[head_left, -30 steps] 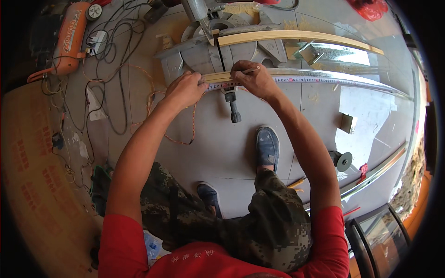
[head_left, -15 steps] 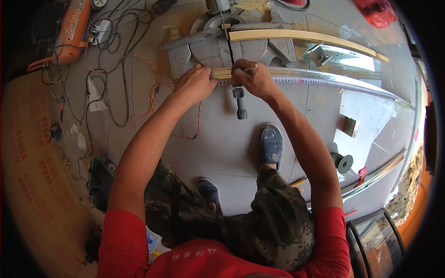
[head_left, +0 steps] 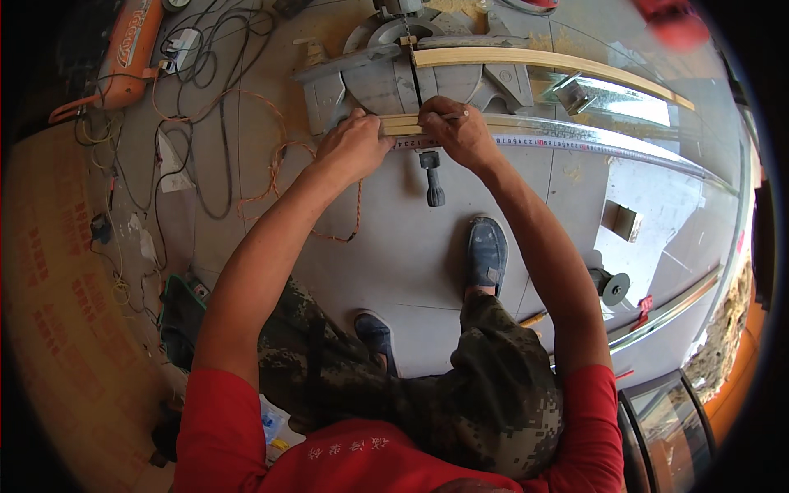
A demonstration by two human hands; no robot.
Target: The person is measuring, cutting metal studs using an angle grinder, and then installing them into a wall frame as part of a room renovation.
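A pale wooden strip (head_left: 400, 125) lies crosswise in front of the grey mitre saw (head_left: 370, 84). My left hand (head_left: 355, 145) is closed around the strip's left end, where the tape measure's white blade (head_left: 534, 141) also starts. Along the front edge of the strip and a shiny metal profile (head_left: 625, 140), the blade stretches off to the right. My right hand (head_left: 462, 138) pinches a pencil (head_left: 465, 113) and rests over the strip, just right of the saw's slot. Its fingertips and the pencil's point are hidden.
A second wooden strip (head_left: 559, 57) lies across the saw's bed. Below my right hand a dark clamp handle (head_left: 434, 185) sticks out. Cables (head_left: 222, 107) and an orange tank (head_left: 130, 57) occupy the left floor. An angle grinder (head_left: 612, 286) and metal block (head_left: 622, 220) lie at right.
The whole view has shifted slightly, the saw and hands appearing a little further right. Both hands keep their grip, and the right hand with the pencil has turned slightly.
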